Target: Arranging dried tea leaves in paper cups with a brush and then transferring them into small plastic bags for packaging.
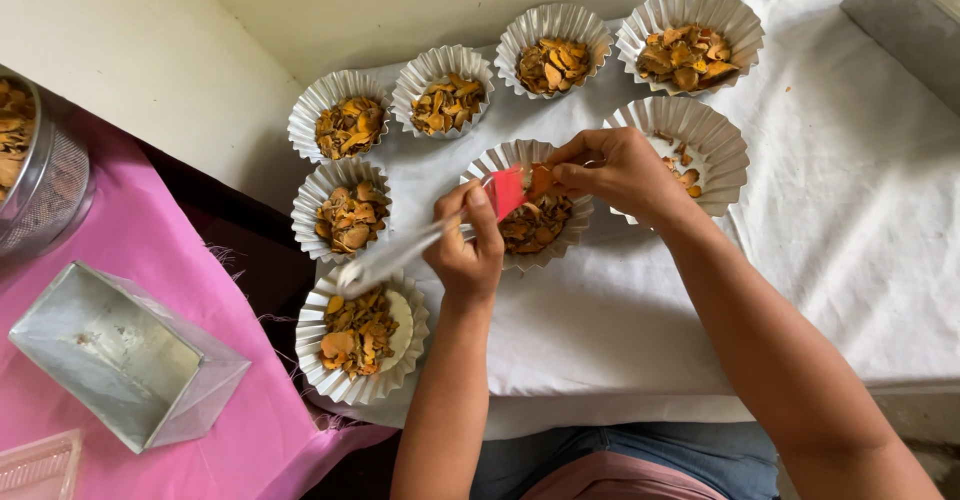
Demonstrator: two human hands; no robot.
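Head view, looking down on a counter (850,260) covered with a white cloth. Left hand (466,250) is closed around the clear handle of a spatula (440,232), whose red blade sits over the centre foil cup (530,210). Right hand (620,172) has fingers pinched together at the blade tip, touching the orange-brown dried pieces (535,222) right above that cup; whether a piece is actually held between the fingertips, cannot tell. Centre cup is partly filled with the dried slices. Seven other fluted foil cups ring it: three on the left side (350,128) (342,215) (360,335), three along the back (443,90) (555,50) (690,40), all holding the same orange chips, and one just behind the right hand (700,140), nearly bare with a few bits. At far left, on a pink cloth (150,260), lies a rectangular metal tin (125,355) on its side, and a metal mesh bowl (40,180) with more chips sits at the frame edge. A clear plastic tray corner (35,470) shows bottom left.
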